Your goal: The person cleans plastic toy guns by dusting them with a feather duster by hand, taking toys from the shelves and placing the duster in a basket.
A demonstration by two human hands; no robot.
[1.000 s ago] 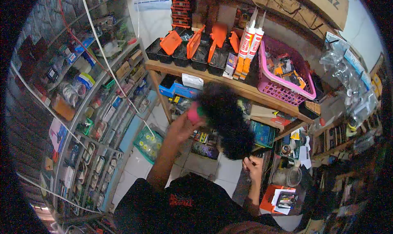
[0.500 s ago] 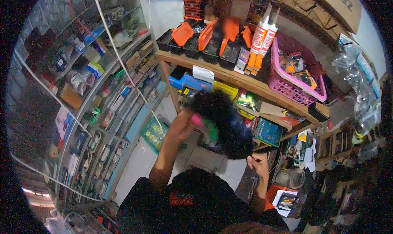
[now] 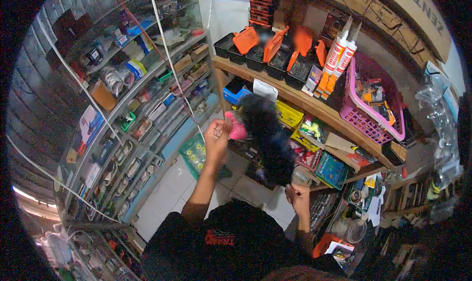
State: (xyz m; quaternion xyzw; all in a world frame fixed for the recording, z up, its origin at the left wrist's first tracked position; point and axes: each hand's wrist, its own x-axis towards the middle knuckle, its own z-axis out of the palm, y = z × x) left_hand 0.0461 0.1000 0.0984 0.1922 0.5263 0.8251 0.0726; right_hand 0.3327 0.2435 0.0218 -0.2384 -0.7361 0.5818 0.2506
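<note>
My left hand [image 3: 218, 136] is closed around the handle end of what looks like a dark feather duster [image 3: 270, 143], just beside its bright pink collar [image 3: 236, 127]. The dark, fluffy part slants down to the right in front of the wooden shelf. At its lower end is my right hand [image 3: 298, 198], fingers curled and pinching the tip. The exact grip there is partly blurred.
Glass shelves [image 3: 147, 79] full of small goods run along the left. On the wooden shelf [image 3: 290, 84] stand black bins with orange lids, sealant tubes [image 3: 337, 60] and a pink basket [image 3: 371, 119]. A green basket [image 3: 194, 155] rests on the floor tiles.
The view has shifted, so the shelves appear further right and lower. The duster now hangs more steeply, and its pink collar shows more clearly beside my left hand.
</note>
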